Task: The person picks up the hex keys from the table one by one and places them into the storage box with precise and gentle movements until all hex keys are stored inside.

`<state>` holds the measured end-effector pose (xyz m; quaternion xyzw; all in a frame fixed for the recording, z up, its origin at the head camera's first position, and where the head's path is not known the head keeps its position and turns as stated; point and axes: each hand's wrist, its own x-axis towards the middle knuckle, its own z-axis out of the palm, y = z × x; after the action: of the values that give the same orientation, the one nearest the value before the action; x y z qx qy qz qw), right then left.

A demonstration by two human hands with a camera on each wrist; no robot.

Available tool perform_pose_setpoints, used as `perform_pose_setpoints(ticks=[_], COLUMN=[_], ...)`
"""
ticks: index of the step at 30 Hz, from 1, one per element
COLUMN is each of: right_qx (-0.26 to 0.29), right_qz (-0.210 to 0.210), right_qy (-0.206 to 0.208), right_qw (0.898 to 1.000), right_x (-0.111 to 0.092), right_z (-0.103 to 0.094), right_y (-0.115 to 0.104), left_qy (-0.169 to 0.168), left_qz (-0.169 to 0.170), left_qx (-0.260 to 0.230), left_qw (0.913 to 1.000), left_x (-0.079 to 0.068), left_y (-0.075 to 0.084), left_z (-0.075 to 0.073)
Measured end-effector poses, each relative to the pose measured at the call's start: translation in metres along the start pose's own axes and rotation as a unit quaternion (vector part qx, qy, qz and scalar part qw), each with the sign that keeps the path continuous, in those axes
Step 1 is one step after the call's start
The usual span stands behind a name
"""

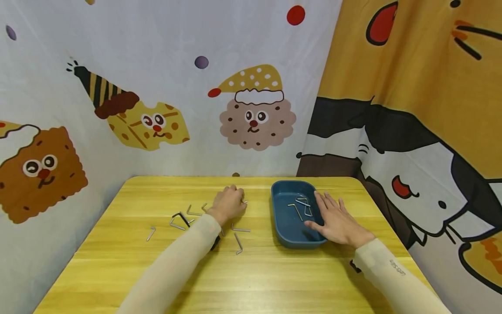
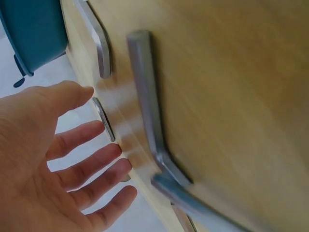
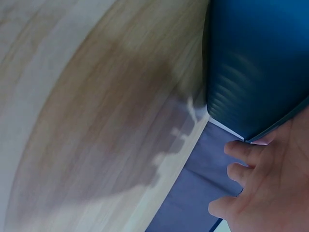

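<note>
Left hand (image 1: 228,203) hung over the table (image 1: 251,279), left of the tray (image 1: 302,245), fingers loosely bent; right hand (image 1: 339,222) was spread at the tray's right side, thumb over the rim. Head view hid most of the left fingertips; left wrist view showed the thumb and fingers apart, one hex key (image 2: 104,119) on the table just beside the index tip. Contact there: couldn't tell. Right wrist view gave the tray's outer wall with fingers outside it; only head view showed its contents. Count from where I stood: one blue tray, at least three hex keys inside, at least eight loose on the table, one of those black.
</note>
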<state>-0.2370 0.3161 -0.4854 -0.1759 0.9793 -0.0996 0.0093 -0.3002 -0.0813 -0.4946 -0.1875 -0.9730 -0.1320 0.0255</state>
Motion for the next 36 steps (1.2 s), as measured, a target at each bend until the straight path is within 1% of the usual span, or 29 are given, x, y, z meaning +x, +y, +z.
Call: perform_pose_setpoints(ticks=[7,14,20,26,30,33,36], right_qx=[0.002,0.009,0.009,0.009,0.011,0.008,0.006], right_qz=[-0.003,0.004,0.003,0.003,0.002,0.004,0.004], right_qy=[-0.003,-0.007,-0.003,-0.002,0.002,0.004,0.002], right_qw=[1.0,1.0,1.0,1.0,1.0,1.0,1.0], right_x=[0.001,-0.001,0.0,0.001,-0.001,-0.002,-0.001], right_z=[0.003,0.007,0.009,0.007,0.006,0.005,0.003], right_y=[-0.001,0.001,0.002,0.0,0.0,0.001,0.002], left_qy=[0.005,0.001,0.008,0.012,0.015,0.014,0.01], left_qz=[-0.019,-0.032,-0.027,-0.026,-0.016,-0.01,-0.011], left_qx=[0.009,0.02,0.036,0.043,0.047,0.051,0.053], left_qw=[0.9998,0.9993,0.999,0.9987,0.9986,0.9986,0.9985], left_x=[-0.001,0.002,0.003,0.003,0.005,0.008,0.008], left_y=[0.003,0.005,0.007,0.007,0.008,0.01,0.011], left_z=[0.007,0.011,0.01,0.009,0.008,0.006,0.004])
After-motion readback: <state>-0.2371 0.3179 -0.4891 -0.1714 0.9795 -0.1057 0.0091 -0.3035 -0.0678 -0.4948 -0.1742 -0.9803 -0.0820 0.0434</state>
